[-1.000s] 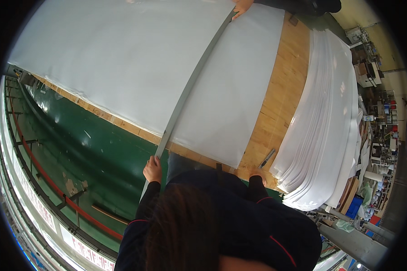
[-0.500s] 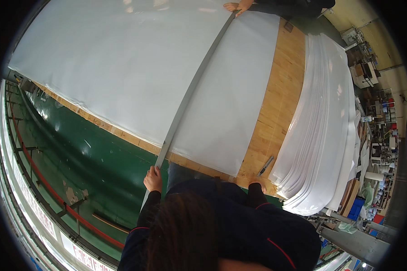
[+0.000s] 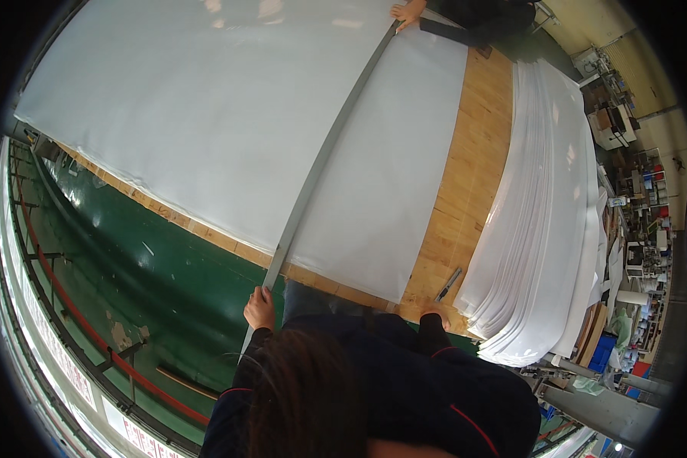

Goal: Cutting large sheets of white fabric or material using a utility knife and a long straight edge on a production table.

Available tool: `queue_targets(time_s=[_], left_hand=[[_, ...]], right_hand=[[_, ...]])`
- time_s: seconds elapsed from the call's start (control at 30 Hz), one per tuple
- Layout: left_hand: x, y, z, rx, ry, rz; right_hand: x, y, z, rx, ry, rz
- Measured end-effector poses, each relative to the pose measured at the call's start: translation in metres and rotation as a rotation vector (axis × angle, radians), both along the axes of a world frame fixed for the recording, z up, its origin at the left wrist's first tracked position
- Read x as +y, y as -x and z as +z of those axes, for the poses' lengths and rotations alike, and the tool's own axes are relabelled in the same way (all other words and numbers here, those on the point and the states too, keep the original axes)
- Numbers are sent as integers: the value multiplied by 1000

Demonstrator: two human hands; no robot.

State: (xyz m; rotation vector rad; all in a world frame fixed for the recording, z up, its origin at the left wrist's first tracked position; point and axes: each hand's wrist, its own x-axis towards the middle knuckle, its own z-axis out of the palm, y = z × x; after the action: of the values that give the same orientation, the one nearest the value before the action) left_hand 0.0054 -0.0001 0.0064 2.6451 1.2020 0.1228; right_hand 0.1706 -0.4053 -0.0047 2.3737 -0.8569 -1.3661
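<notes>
Grey bar (image 3: 325, 153): long, flat; lies across wht sheet (image 3: 221, 122); near end overhangs tbl (image 3: 336, 285), above grn floor (image 3: 168, 259).
Wht sheet: spread flat on tbl, visible both sides of bar; wider portion L of bar, narrower portion R.
L hand (image 3: 259, 308): beyond tbl edge; fingers curled round bar nr its near end, gripping.
R hand (image 3: 435, 317): at near edge of wood strip (image 3: 469, 160), just beside slim cutter (image 3: 449, 283); fingers partly hidden, can't tell if spread or curled.
Co-worker's hand (image 3: 408, 12): at bar's far end; exact grip unclear.
Done (judged): sheet laid out; bar set crosswise, attended both ends.
Not yet (judged): no cut line visible along bar; cutter lies on wood, apparently unheld.
Edges: sheet's R edge fairly straight, meets wood strip; near edge runs just inside tbl edge, approx.
Room: wood strip separates sheet fr. stack (image 3: 538, 206) of wht sheets; cutter lies at its near end, nr stack, so side room there looks tight. L hand has space over floor.
</notes>
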Motion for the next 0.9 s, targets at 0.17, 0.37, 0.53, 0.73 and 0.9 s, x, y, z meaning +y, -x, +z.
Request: queue_targets(time_s=[0.17, 0.37, 0.53, 0.73, 0.9], left_hand=[[0, 1, 0, -8, 20, 2], [-1, 1, 1, -18, -9, -5], [-1, 1, -1, -10, -9, -7], [1, 1, -4, 14, -9, -11], [1, 2, -5, -13, 5, 2]], right_hand=[[-2, 0, -4, 4, -2, -26], [-13, 1, -7, 13, -1, -66], [-13, -3, -12, 34, 10, -94], [-8, -10, -17, 61, 19, -129], [-12, -3, -16, 17, 27, -91]])
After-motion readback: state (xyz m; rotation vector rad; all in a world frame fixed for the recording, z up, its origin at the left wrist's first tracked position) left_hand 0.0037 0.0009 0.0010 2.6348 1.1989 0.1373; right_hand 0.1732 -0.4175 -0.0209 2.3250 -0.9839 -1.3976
